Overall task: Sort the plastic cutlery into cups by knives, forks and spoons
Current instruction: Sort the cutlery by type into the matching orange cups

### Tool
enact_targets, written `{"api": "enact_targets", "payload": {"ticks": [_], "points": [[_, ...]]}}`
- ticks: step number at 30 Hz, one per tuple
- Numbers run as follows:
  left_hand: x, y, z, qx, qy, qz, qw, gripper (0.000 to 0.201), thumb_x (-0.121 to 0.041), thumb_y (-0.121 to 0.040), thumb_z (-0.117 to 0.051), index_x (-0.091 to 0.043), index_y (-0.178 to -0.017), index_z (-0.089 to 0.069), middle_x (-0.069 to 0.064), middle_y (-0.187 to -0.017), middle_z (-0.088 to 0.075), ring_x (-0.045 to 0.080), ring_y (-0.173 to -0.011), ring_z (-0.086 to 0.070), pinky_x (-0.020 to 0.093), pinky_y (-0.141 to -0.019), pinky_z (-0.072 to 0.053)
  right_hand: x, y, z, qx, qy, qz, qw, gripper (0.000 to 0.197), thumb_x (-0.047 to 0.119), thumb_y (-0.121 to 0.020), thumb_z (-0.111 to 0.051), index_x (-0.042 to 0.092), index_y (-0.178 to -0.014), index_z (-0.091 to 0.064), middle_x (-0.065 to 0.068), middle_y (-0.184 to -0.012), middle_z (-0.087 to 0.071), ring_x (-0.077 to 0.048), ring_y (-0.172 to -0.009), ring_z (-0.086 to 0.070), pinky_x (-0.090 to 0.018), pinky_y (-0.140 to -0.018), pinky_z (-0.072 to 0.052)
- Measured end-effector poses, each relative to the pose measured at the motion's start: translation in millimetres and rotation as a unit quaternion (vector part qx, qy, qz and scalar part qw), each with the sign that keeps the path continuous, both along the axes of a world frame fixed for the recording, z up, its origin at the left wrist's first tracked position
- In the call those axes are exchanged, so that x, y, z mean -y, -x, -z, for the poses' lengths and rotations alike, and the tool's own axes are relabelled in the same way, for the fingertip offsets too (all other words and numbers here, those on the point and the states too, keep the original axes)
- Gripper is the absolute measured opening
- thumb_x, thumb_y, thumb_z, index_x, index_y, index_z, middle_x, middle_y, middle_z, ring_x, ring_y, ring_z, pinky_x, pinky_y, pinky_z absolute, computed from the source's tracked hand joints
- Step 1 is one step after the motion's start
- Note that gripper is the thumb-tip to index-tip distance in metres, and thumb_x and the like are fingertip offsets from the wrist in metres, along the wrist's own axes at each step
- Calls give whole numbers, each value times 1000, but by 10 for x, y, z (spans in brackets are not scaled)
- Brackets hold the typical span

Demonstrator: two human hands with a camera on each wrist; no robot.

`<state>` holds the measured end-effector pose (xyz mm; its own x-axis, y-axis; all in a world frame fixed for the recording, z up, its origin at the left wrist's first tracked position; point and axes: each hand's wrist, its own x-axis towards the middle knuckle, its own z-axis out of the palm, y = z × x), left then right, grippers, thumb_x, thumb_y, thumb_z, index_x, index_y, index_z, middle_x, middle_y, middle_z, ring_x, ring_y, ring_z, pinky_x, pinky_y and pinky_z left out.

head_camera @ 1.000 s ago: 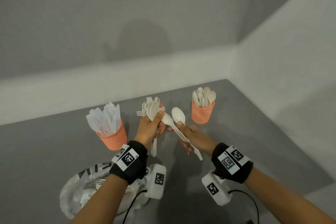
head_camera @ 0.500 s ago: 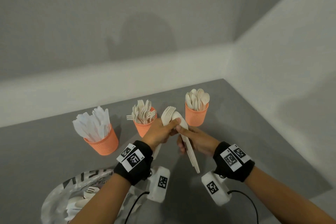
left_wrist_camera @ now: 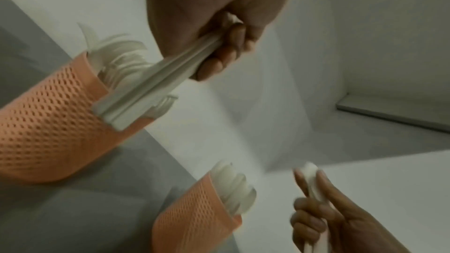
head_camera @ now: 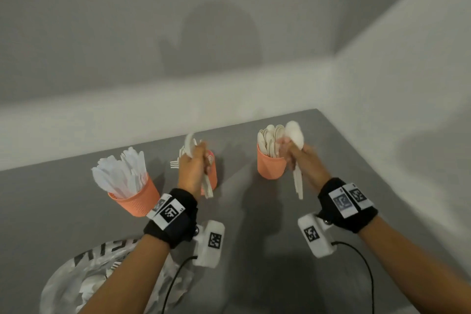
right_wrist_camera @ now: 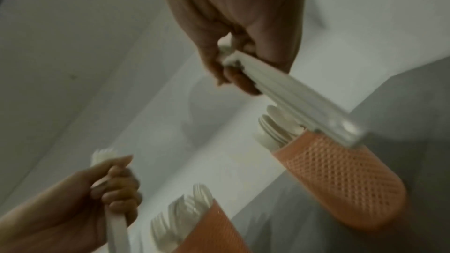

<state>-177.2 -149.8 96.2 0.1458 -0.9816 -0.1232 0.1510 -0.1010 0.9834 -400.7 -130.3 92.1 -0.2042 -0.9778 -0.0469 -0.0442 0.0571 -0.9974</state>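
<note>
Knife cup (head_camera: 137,197) left of fork cup (head_camera: 212,171); my left hand (head_camera: 191,168) fingers round forks (head_camera: 190,145) over it, my right hand (head_camera: 305,160) fingers round spoons (head_camera: 294,134) beside spoon cup (head_camera: 270,167).

Orange mesh-patterned cups (head_camera: 271,168), white cutlery (head_camera: 122,173)

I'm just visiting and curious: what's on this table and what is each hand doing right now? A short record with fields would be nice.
Left hand: grips forks, beside the fork cup
Right hand: grips spoons, beside the spoon cup
Knife cup: far left, full of knives, untouched
Bag: near edge, more cutlery inside
Table: grey
Stage: neither handful is in a cup yet
</note>
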Motion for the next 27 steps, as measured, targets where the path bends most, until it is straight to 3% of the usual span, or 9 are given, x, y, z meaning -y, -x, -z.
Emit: {"api": "enact_targets", "payload": {"ticks": [5,8,12,14,17,20,23,25,27], "points": [[230,-237,-183,-42,75,-143,986,43,-34,-98,-37,-19,-57,-35,-10,-34,-36,5,-37,-39,22,-53,-38,346,74,-165,46,149,203,967,21,25,-99,-42,23,-80,-52,2,-60,-37,3,-43,-40,-9,-51,-37],[342,-296,-180,-48,108,-178,977,44,-36,-99,-35,-18,-59,-36,-10,-35,-39,5,-38,-43,24,-55,-40,519,8,-155,66,194,234,951,16,32,-97,-44,25,-83,-50,2,-63,-37,2,-49,-40,-12,-53,-38],[403,-251,-36,6,120,-192,974,50,-37,-99,-33,-16,-54,-39,-7,-38,-47,5,-42,-49,26,-59,-44,674,-76,9,65,186,243,950,29,51,-86,-46,22,-88,-52,2,-72,-45,-16,-71,-48,-28,-71,-43],[411,-202,51,26,114,-199,973,52,-36,-100,-32,-13,-54,-41,0,-48,-52,3,-43,-52,20,-57,-47,714,-100,113,61,172,245,952,25,43,-92,-46,19,-89,-51,2,-72,-46,-8,-65,-51,-20,-68,-44],[432,-137,177,69,115,-197,971,51,-33,-100,-32,-9,-58,-48,5,-61,-57,-2,-47,-54,14,-57,-46,727,-143,233,49,144,268,951,21,31,-97,-44,29,-77,-45,5,-66,-47,7,-54,-51,-9,-60,-42],[438,-97,281,105,125,-178,970,43,-27,-100,-34,2,-78,-57,1,-67,-58,-5,-50,-55,11,-57,-43,715,-189,310,49,148,272,950,24,23,-97,-46,30,-74,-44,4,-67,-48,9,-54,-51,-3,-59,-40],[437,-136,353,189,144,-170,956,48,-37,-94,-36,4,-80,-58,3,-67,-55,2,-60,-56,22,-62,-47,697,-211,413,44,162,256,952,6,21,-91,-48,22,-86,-52,-1,-77,-54,9,-64,-54,-3,-66,-42],[431,-186,432,279,168,-170,930,54,-41,-82,-30,5,-78,-58,15,-77,-58,27,-80,-57,43,-77,-47,669,-215,517,26,155,238,959,21,16,-90,-47,11,-109,-54,-1,-96,-57,3,-83,-57,-2,-74,-41],[404,-210,484,330,152,-155,919,60,-43,-76,-27,7,-83,-60,23,-90,-58,34,-94,-52,41,-86,-39,644,-206,610,-6,135,228,964,36,9,-91,-47,10,-127,-47,-1,-112,-56,-12,-101,-55,-9,-87,-42]]}}
